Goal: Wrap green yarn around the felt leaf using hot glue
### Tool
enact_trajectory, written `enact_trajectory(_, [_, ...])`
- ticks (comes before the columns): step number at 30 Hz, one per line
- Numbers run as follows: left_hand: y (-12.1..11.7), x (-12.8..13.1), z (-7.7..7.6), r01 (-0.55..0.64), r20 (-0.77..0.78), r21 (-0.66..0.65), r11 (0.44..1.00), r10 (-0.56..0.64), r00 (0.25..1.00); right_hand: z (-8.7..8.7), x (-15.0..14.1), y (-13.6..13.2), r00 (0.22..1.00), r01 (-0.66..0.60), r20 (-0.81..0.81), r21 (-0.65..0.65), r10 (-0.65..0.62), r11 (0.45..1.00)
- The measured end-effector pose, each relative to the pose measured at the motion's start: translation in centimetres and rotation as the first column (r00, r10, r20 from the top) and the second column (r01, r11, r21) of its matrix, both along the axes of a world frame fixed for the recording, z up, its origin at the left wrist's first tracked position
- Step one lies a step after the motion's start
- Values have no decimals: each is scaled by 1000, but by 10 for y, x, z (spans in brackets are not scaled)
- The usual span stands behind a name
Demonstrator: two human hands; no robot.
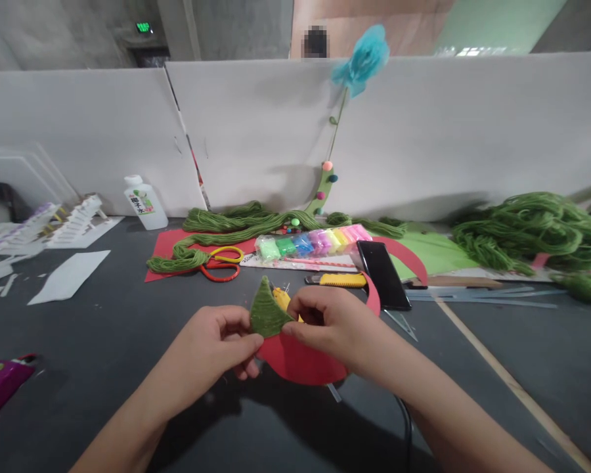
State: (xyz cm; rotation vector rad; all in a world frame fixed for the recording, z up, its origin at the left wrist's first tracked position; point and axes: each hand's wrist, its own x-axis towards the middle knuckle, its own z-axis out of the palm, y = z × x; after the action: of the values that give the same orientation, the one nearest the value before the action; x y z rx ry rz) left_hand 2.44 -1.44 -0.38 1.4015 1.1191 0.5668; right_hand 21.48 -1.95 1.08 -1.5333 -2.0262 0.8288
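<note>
A small pointed piece wrapped in green yarn (268, 314) is held between my two hands, its tip upward. My left hand (229, 343) pinches its left lower edge between thumb and fingers. With curled fingertips, my right hand (322, 320) grips the right corner. Below and behind the piece lies a round red sheet (303, 360), partly covered by my hands. Just beyond the piece sits a yellow object (281, 299), mostly hidden, whose kind I cannot make out.
Beyond my hands lie scissors (222, 265), a yellow utility knife (342, 280), a black phone (383, 274) and bagged coloured clay (303, 246). Green yarn bundles (532, 233) stand at the right. A white bottle (146, 203) is at the left back, near a board partition (266, 131).
</note>
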Motion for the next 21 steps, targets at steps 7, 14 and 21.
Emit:
enact_trajectory(7, [13, -6, -6, -222, -4, 166, 961, 226, 974, 3, -2, -5, 992, 57, -118, 39, -52, 998])
enact_trajectory(14, [34, -19, -23, -560, 288, 227, 797, 494, 820, 12, 0, -13, 987, -154, -49, -101, 150, 983])
enact_trajectory(21, [31, -17, -20, -537, 358, 214, 816, 446, 820, -17, 17, 11, 849, -50, 528, 130, -27, 990])
